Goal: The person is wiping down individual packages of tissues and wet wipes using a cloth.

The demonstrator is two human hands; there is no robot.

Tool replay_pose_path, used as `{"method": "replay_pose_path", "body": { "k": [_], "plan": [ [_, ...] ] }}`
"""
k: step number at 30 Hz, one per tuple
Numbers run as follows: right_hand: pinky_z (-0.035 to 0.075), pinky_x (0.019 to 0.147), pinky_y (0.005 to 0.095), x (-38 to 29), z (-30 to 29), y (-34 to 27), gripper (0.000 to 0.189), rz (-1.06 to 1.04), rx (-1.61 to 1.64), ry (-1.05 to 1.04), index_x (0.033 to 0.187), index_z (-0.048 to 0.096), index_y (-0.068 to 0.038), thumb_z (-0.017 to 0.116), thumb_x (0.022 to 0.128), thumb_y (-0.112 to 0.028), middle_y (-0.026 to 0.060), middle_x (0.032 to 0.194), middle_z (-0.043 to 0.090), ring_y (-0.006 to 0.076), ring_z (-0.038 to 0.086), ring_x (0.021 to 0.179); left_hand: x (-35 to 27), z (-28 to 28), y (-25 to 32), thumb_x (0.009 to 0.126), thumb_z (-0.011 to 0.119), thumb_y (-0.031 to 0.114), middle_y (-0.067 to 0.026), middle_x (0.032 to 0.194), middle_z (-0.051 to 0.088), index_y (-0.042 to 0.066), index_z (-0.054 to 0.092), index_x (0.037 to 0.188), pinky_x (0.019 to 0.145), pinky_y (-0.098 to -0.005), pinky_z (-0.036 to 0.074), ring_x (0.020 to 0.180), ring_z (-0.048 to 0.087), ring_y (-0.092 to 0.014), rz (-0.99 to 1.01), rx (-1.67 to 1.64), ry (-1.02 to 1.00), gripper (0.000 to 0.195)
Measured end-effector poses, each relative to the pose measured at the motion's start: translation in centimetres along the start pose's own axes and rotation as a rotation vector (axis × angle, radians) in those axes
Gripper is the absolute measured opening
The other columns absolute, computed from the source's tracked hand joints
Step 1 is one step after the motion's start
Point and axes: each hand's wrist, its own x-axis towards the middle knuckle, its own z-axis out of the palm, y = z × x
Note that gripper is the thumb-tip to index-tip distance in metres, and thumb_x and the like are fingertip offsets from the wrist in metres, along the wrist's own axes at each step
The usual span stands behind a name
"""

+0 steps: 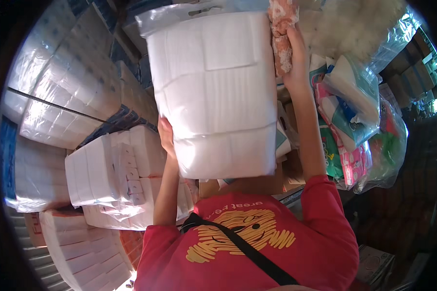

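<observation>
A large white pack (pixel 218 98) of what look like folded paper tissues, wrapped in clear plastic, is held up in front of my chest. My left hand (pixel 166 136) grips its lower left side, the fingers partly hidden by the pack. On the upper right side is my right hand (pixel 295 60), its thumb side showing and the other fingers hidden. A rough reddish piece flecked with white (pixel 282 40) sits between that hand and the pack; what it is, I cannot tell. Loose clear plastic (pixel 167 18) sticks out at the pack's top end.
Wrapped bundles of white paper (pixel 91 171) are stacked at my left, with a dark rope (pixel 58 102) across a taller wrapped stack (pixel 76 76). Colourful plastic packages (pixel 349 109) pile up on the right. A cardboard box (pixel 247 185) lies beneath the pack, and another box (pixel 373 262) stands lower right.
</observation>
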Motion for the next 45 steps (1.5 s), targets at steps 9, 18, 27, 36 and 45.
{"method": "replay_pose_path", "body": {
  "k": [9, 18, 27, 36, 45],
  "plan": [
    [0.024, 0.102, 0.0333, -6.5, 2.4, 0.9, 0.037, -0.306, -0.426, -0.449, 0.12, 0.049, -0.003, 0.047, 0.088, -0.022, 0.0113, 0.127, 0.039, 0.0233, 0.033, 0.124, 2.1, -1.6, -0.8, 0.088, 0.042, 0.054, -0.0108, 0.107, 0.057, 0.002, 0.05, 0.118, 0.081, -0.0342, 0.048, 0.092, 0.057, -0.02, -0.793, -1.121, 0.109, 0.06],
    [0.029, 0.097, 0.0335, -3.6, 0.4, -0.1, 0.037, -0.414, -0.686, -0.239, 0.116, 0.051, -0.004, 0.05, 0.086, -0.025, 0.0093, 0.116, 0.041, 0.0205, 0.038, 0.112, 1.0, 0.2, -1.2, 0.093, 0.039, 0.042, -0.009, 0.109, 0.058, 0.001, 0.046, 0.123, 0.082, -0.0302, 0.048, 0.094, 0.058, -0.017, -0.404, -0.401, 0.128, 0.051],
    [0.036, 0.081, 0.0284, -2.1, -1.4, 3.3, 0.036, -0.093, -0.427, -0.094, 0.113, 0.049, -0.003, 0.057, 0.085, -0.025, 0.0087, 0.099, 0.04, 0.0169, 0.041, 0.093, 2.3, 1.4, 1.4, 0.092, 0.04, 0.045, -0.0115, 0.109, 0.057, 0.003, 0.048, 0.12, 0.079, -0.0351, 0.049, 0.093, 0.058, -0.021, -0.281, -0.413, -0.113, 0.052],
    [0.034, 0.08, 0.0164, -8.8, -0.5, 0.2, 0.03, -0.074, -0.505, -0.332, 0.112, 0.047, -0.001, 0.048, 0.089, -0.019, 0.0018, 0.109, 0.037, 0.0049, 0.044, 0.091, 2.4, 0.4, 1.9, 0.09, 0.041, 0.049, -0.0125, 0.106, 0.058, 0.002, 0.046, 0.12, 0.075, -0.0367, 0.051, 0.089, 0.06, -0.023, -0.407, -0.6, -0.04, 0.056],
    [0.038, 0.066, 0.0188, -1.9, -1.4, 0.8, 0.039, -0.11, -0.094, 0.283, 0.12, 0.041, -0.008, 0.046, 0.093, -0.035, -0.0007, 0.092, 0.052, 0.0047, 0.043, 0.074, 1.2, 3.3, 6.3, 0.094, 0.038, 0.042, -0.0072, 0.111, 0.056, 0.001, 0.046, 0.123, 0.08, -0.0285, 0.046, 0.095, 0.056, -0.017, -0.155, -0.046, -0.244, 0.051]
  ]
}}
